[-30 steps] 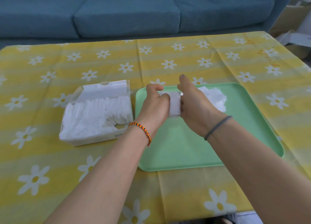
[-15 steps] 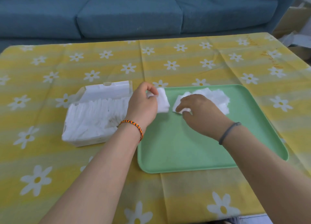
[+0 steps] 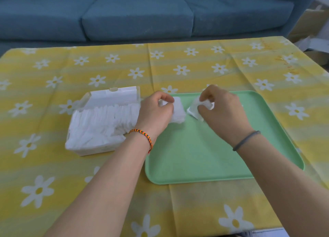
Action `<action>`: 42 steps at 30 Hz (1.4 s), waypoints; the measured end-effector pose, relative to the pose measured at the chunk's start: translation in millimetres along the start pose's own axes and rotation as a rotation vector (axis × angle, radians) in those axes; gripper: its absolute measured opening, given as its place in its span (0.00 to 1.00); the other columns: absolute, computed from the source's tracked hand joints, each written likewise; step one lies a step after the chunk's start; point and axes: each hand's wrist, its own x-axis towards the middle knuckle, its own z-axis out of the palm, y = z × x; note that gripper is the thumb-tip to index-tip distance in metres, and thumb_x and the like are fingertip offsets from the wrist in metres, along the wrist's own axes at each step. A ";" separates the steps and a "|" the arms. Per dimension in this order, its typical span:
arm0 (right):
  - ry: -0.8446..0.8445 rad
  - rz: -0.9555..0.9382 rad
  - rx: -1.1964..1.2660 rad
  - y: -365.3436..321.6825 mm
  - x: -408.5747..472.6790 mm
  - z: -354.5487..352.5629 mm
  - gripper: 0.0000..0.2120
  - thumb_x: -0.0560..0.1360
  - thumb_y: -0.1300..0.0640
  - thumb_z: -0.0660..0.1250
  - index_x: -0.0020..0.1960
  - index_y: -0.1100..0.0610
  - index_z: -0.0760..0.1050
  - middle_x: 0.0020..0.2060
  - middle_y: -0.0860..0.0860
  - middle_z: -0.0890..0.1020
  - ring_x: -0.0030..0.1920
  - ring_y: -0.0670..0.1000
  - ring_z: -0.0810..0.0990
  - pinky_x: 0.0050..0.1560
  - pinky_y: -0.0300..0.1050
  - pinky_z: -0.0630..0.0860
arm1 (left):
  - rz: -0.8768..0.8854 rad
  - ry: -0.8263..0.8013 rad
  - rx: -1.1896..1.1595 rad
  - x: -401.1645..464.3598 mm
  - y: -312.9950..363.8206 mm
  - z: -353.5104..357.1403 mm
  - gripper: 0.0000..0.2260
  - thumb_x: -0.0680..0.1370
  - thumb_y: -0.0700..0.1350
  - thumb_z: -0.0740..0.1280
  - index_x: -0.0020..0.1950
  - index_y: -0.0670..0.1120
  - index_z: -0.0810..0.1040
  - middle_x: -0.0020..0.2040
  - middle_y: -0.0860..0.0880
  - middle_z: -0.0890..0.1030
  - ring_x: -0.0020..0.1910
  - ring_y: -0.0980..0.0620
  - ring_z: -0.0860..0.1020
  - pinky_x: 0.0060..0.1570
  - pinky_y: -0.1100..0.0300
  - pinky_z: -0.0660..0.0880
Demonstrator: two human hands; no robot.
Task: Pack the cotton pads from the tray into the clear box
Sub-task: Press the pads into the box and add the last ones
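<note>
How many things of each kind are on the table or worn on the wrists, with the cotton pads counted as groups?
Clear box: 1
Green tray: 1
Cotton pad groups: 3 (packed in the box, in the left hand, in the right hand)
Wrist bands: 2 (braided bracelet, grey hair tie)
Total: 7

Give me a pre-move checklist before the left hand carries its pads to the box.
1. Left hand grips a pad stack: ok.
2. Right hand holds more pads: ok.
3. Box lid open: ok.
4. Free gap in box at its near right corner: cannot tell, wrist hides it.
5. Tray flat on the table: ok.
6. Pads left under the right hand: cannot tell.
</note>
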 end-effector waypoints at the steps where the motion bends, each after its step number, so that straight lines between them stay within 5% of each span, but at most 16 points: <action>1: 0.027 0.051 0.074 -0.1 1.7 -2.3 0.08 0.71 0.64 0.67 0.49 0.56 0.77 0.43 0.52 0.81 0.45 0.55 0.78 0.41 0.44 0.71 | 0.008 -0.011 0.004 -0.4 0.0 0.5 0.12 0.76 0.36 0.62 0.51 0.50 0.81 0.37 0.56 0.72 0.20 0.60 0.66 0.20 0.69 0.61; 4: 0.014 0.204 0.256 0.2 6.9 -10.7 0.11 0.71 0.64 0.68 0.51 0.52 0.75 0.43 0.50 0.81 0.41 0.54 0.80 0.32 0.43 0.73 | 0.042 -0.034 0.008 -0.8 -1.0 3.1 0.14 0.75 0.32 0.61 0.49 0.49 0.81 0.33 0.54 0.69 0.21 0.58 0.64 0.21 0.66 0.59; 9: -0.185 0.501 0.930 -9.8 7.4 -28.8 0.18 0.72 0.70 0.69 0.60 0.60 0.73 0.46 0.57 0.83 0.41 0.55 0.83 0.44 0.49 0.81 | 0.018 -0.089 -0.094 0.6 -3.5 8.1 0.17 0.73 0.32 0.62 0.42 0.52 0.84 0.32 0.53 0.71 0.33 0.51 0.67 0.33 0.59 0.62; 11: -0.279 0.511 1.010 -13.2 5.7 -29.1 0.18 0.73 0.71 0.69 0.61 0.63 0.73 0.47 0.60 0.82 0.43 0.56 0.82 0.45 0.47 0.81 | 0.006 -0.126 -0.134 0.0 -3.8 9.3 0.17 0.72 0.34 0.63 0.41 0.54 0.84 0.33 0.52 0.75 0.35 0.49 0.71 0.38 0.58 0.65; 16: -0.310 0.419 0.758 -19.9 2.2 -20.6 0.20 0.70 0.73 0.70 0.60 0.63 0.72 0.48 0.64 0.84 0.40 0.55 0.82 0.47 0.49 0.83 | -0.039 -0.151 -0.249 -2.9 3.3 15.1 0.15 0.75 0.36 0.60 0.42 0.49 0.84 0.43 0.50 0.84 0.43 0.50 0.79 0.43 0.57 0.74; 19: -0.267 0.356 0.606 -19.9 1.5 -18.9 0.21 0.69 0.68 0.73 0.60 0.59 0.72 0.46 0.57 0.84 0.37 0.52 0.82 0.49 0.51 0.82 | -0.096 -0.157 -0.296 -2.3 9.2 15.3 0.13 0.71 0.46 0.61 0.45 0.42 0.83 0.43 0.50 0.82 0.43 0.49 0.78 0.44 0.55 0.73; 24: -0.226 0.285 0.428 -21.2 1.5 -14.0 0.23 0.68 0.61 0.75 0.60 0.54 0.72 0.47 0.49 0.84 0.39 0.50 0.83 0.42 0.42 0.78 | -0.044 -0.128 -0.237 -3.3 9.0 16.7 0.03 0.66 0.51 0.66 0.35 0.54 0.79 0.37 0.55 0.78 0.42 0.50 0.76 0.45 0.53 0.71; 28: -0.208 0.270 0.405 -19.2 2.5 -9.6 0.21 0.70 0.59 0.73 0.61 0.52 0.71 0.48 0.49 0.83 0.41 0.50 0.85 0.42 0.43 0.78 | 0.011 -0.116 -0.182 -3.7 3.5 17.3 0.07 0.67 0.50 0.66 0.43 0.52 0.78 0.40 0.50 0.79 0.40 0.50 0.76 0.43 0.54 0.71; 33: -0.148 0.205 0.241 2.6 6.2 -4.9 0.12 0.74 0.62 0.67 0.57 0.53 0.75 0.50 0.48 0.82 0.47 0.52 0.81 0.34 0.31 0.70 | 0.063 -0.007 -0.094 0.5 -2.4 10.1 0.05 0.80 0.42 0.65 0.55 0.47 0.72 0.42 0.49 0.77 0.30 0.56 0.70 0.26 0.67 0.64; 39: -0.498 -0.071 -0.332 21.2 -3.6 9.9 0.21 0.75 0.62 0.63 0.66 0.49 0.75 0.68 0.49 0.73 0.70 0.55 0.66 0.68 0.47 0.66 | 0.179 0.009 0.004 -2.1 -2.1 5.9 0.09 0.81 0.37 0.57 0.54 0.50 0.68 0.30 0.48 0.66 0.21 0.57 0.63 0.24 0.61 0.61; 42: -0.574 -0.086 -0.520 17.7 -7.1 10.2 0.26 0.76 0.60 0.60 0.73 0.45 0.68 0.72 0.46 0.67 0.75 0.55 0.57 0.73 0.49 0.57 | 0.174 -0.011 0.036 -1.8 -1.6 7.8 0.10 0.81 0.36 0.56 0.50 0.48 0.75 0.30 0.45 0.67 0.22 0.57 0.63 0.22 0.64 0.59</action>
